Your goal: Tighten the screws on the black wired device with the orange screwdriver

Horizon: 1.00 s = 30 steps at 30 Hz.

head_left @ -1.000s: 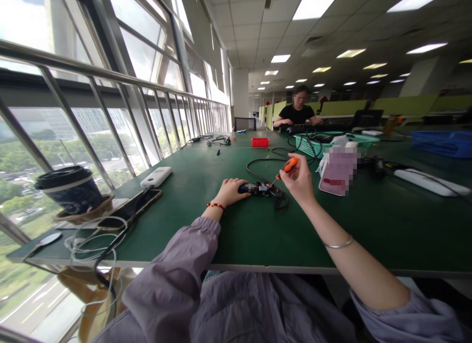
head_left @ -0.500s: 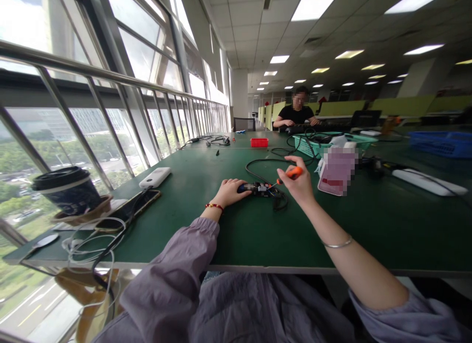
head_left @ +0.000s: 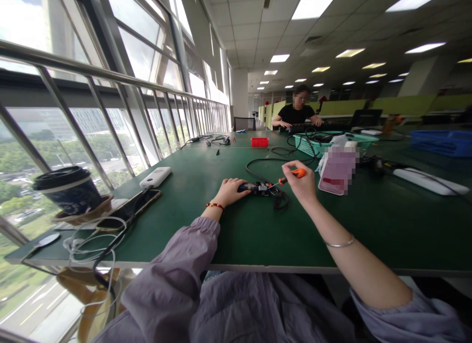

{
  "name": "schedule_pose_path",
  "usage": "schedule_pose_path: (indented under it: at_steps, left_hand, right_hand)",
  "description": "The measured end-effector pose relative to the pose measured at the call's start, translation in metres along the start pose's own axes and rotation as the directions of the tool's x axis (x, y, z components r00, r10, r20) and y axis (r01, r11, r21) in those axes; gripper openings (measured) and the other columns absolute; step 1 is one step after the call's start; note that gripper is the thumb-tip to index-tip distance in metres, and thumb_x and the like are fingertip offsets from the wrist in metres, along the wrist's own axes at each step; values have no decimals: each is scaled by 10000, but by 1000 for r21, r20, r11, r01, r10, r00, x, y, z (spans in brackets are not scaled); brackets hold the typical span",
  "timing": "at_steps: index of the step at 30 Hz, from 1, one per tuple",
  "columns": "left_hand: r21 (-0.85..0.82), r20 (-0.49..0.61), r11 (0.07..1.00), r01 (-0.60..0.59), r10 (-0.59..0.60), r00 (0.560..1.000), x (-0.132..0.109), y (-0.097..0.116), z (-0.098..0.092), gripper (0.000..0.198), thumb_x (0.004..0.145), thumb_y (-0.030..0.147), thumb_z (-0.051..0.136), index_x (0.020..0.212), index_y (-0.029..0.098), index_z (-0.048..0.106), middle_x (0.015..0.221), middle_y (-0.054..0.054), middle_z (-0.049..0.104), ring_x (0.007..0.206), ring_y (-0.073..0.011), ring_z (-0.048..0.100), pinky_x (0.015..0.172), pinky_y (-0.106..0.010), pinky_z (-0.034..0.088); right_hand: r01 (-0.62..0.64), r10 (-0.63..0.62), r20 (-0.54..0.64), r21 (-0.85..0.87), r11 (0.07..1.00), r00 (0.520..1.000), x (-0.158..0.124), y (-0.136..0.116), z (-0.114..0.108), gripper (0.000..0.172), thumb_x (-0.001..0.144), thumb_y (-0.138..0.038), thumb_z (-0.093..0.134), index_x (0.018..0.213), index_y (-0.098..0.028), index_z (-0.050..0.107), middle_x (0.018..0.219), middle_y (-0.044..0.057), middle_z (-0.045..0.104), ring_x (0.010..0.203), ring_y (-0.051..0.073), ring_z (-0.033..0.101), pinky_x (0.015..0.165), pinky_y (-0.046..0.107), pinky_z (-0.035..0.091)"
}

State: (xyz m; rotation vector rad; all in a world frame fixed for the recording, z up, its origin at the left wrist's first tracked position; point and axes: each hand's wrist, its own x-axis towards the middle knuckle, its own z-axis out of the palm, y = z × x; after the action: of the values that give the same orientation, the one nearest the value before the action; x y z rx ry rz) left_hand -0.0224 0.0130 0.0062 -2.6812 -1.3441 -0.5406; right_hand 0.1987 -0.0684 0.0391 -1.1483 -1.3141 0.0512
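A dark blue and black device (head_left: pixel 261 187) with small exposed parts and wires lies on the green table (head_left: pixel 236 240). My left hand (head_left: pixel 230 191) is wrapped round its left end. My right hand (head_left: pixel 301 184) grips an orange-handled screwdriver (head_left: pixel 298 173), whose thin shaft points left and down at the device's right end. Whether the tip touches the device is too small to tell. A black cable (head_left: pixel 254 162) curves away behind the device, and a dark loop of wire lies at its right.
A phone (head_left: pixel 337 171) stands tilted right of my right hand, before a green basket (head_left: pixel 308 146). Further off are a red tray (head_left: pixel 259 142), a blue basket (head_left: pixel 442 142) and a seated person (head_left: pixel 298 112). At left: a cup (head_left: pixel 70 193), a white power bank (head_left: pixel 156 177) and cables.
My right hand has shifted a little to the right, its fingers now closer together round the orange handle. My left hand and the device have hardly moved. The seated person's hands have shifted.
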Motion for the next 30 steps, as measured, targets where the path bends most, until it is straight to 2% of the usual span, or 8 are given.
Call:
schedule_pose_path:
  at_steps: [4,8,12,14,17,21,26,30]
  left_hand:
    - [4,1,1000,0,0,1000,0,0,0,433,864,521,476,1185,247,573,1149,-48,632,1093,-252,539,960,-406,341]
    - [8,3,1000,7,-7,1000,0,0,0,429,863,524,474,1181,255,575,1141,-48,636,1092,-253,540,961,-410,341]
    - [3,8,1000,8,-8,1000,0,0,0,430,864,517,476,1189,252,571,1156,-48,630,1105,-257,535,966,-409,340]
    - [3,12,1000,7,-7,1000,0,0,-1,433,864,518,475,1189,248,572,1152,-50,632,1102,-258,538,962,-408,344]
    - [6,9,1000,6,-6,1000,0,0,-1,441,864,523,472,1192,247,571,1150,-51,632,1098,-257,539,958,-407,346]
    - [4,9,1000,6,-6,1000,0,-1,0,445,863,531,466,1197,255,568,1158,-46,628,1106,-253,535,965,-400,342]
    - [4,9,1000,6,-6,1000,0,-1,0,446,860,537,465,1191,257,572,1151,-47,629,1100,-250,539,960,-392,342]
    - [5,9,1000,11,-11,1000,0,0,-1,443,859,536,469,1193,264,572,1147,-43,628,1098,-250,538,965,-390,337]
  right_hand:
    - [47,-47,8,36,998,999,0,-1,0,184,737,-347,564,849,-207,605,717,5,593,598,140,527,594,271,420]
    - [79,-80,1,71,994,997,-1,0,3,447,681,-330,619,1101,-212,526,748,-14,572,577,133,510,540,257,410]
    - [38,-38,18,2,999,999,0,1,2,215,753,-407,567,833,-213,610,617,-16,565,581,147,526,610,280,421]
    - [41,-41,29,15,999,999,0,1,0,219,779,-401,531,716,-207,609,636,3,594,606,153,543,633,287,424]
    - [58,-60,35,48,997,998,-1,0,0,174,747,-340,562,834,-203,625,680,-4,594,591,142,535,616,277,427]
    - [46,-47,24,68,997,999,-1,2,1,369,702,-334,617,1045,-206,572,677,-25,564,585,145,530,595,271,432]
    - [24,-24,57,12,1000,998,2,3,0,257,784,-441,524,712,-210,611,634,9,593,631,169,557,644,296,427]
    - [64,-66,56,38,997,996,1,1,1,191,751,-376,556,825,-210,615,698,5,602,622,156,543,621,284,426]
